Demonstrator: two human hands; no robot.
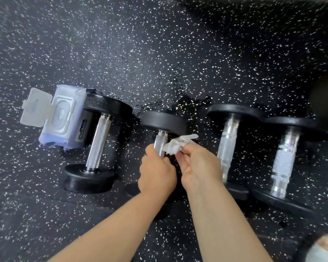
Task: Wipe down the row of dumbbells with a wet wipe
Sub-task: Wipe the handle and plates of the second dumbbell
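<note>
The left hand (156, 172) was curled around the handle of the second dumbbell (162, 129), fingers wrapped over the knurled bar. The right hand (198, 163) sat just beside it, fingertips pinching a crumpled white wet wipe (175, 143) that touched the bar's right side, near the far plate.

Taking that second dumbbell as the landmark: to its left lay the first dumbbell (98, 146), w/ a pack of wipes (64, 118) leaning against its far plate, lid flipped open. To the landmark's right lay the third dumbbell (228, 146) & beyond it the fourth dumbbell (285, 159), side by side, plates nearly touching. All four rested on the speckled black rubber floor (159, 53), handles pointing away from the person.

Progress, as a judgement: mid-task approx. The wipe was on dumbbell no. 2's handle. The two right-hand bars looked glossy, maybe wet, but can't tell for sure which were done. Plates & remaining bars likely left.
</note>
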